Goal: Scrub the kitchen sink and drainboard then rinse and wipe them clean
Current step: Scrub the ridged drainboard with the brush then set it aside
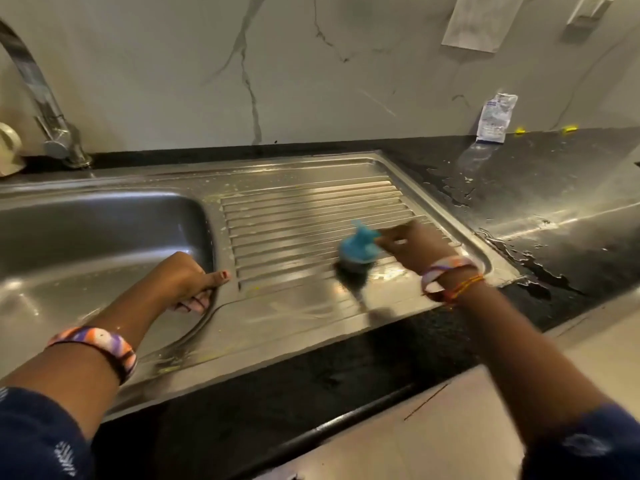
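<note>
A steel sink basin lies at the left, and its ribbed drainboard stretches to the right. My right hand grips the blue handle of a scrub brush, whose dark bristles press on the drainboard's near right part; the brush is blurred. My left hand rests on the basin's right rim, thumb lying on the drainboard side and fingers curled over the edge into the basin. Pale soap streaks show on the steel.
A chrome faucet rises at the back left beside a beige object. Wet black countertop surrounds the sink. A small white sachet leans against the marble wall at the back right.
</note>
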`<state>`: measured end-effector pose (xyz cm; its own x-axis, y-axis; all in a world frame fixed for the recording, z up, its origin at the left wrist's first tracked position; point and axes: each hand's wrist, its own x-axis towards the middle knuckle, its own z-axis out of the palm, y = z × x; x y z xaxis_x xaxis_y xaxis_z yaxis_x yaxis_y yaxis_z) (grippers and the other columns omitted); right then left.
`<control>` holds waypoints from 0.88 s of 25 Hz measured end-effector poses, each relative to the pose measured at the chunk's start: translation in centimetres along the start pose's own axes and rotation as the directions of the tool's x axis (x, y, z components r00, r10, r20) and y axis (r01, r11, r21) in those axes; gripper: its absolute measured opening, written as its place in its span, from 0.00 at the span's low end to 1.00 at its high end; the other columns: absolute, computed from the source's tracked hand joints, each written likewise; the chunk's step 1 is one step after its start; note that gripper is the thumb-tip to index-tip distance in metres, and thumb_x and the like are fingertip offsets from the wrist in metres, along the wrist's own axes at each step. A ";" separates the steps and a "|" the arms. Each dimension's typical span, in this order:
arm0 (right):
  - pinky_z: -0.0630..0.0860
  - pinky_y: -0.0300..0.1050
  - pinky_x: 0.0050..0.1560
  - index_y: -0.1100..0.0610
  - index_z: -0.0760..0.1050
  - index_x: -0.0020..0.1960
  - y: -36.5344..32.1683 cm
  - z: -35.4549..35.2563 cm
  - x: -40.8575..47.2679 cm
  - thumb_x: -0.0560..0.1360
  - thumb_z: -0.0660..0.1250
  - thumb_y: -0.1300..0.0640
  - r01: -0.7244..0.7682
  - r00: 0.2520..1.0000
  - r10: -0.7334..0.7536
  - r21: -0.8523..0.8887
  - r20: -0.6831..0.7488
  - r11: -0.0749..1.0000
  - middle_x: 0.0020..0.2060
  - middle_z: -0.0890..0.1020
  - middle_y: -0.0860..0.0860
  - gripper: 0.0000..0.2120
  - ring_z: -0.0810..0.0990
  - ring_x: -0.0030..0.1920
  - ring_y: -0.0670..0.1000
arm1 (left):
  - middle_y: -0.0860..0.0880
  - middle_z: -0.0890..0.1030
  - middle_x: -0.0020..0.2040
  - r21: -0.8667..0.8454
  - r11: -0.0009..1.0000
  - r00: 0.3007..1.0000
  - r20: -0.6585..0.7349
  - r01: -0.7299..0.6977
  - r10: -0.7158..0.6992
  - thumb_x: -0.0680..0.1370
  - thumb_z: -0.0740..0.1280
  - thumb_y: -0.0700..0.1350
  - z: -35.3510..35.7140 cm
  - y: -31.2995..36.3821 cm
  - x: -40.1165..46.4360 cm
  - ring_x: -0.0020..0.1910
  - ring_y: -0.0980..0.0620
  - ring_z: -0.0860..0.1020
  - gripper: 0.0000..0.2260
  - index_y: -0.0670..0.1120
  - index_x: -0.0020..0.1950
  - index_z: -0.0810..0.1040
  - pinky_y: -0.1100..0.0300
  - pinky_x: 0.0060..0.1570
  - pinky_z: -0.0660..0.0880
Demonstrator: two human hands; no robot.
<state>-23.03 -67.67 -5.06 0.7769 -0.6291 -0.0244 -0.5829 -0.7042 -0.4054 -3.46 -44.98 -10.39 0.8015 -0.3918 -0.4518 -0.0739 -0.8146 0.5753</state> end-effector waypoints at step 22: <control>0.71 0.44 0.42 0.62 0.76 0.62 7.5 -6.2 3.0 0.78 0.61 0.54 -0.399 0.917 0.387 -0.174 -0.098 0.901 0.51 0.81 0.59 0.17 0.73 0.41 0.53 | 0.46 0.76 0.18 -0.108 0.992 0.994 0.103 0.060 -0.049 0.75 0.68 0.51 -0.7 -0.3 0.7 0.27 0.49 0.76 0.18 0.38 0.35 0.75 0.63 0.30 0.67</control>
<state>-26.52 -76.92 -2.48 0.4636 -0.8815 -0.0894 -0.8759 -0.4406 -0.1967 -2.46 -44.74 -10.45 0.7389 -0.3936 -0.5468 0.0387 -0.7855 0.6177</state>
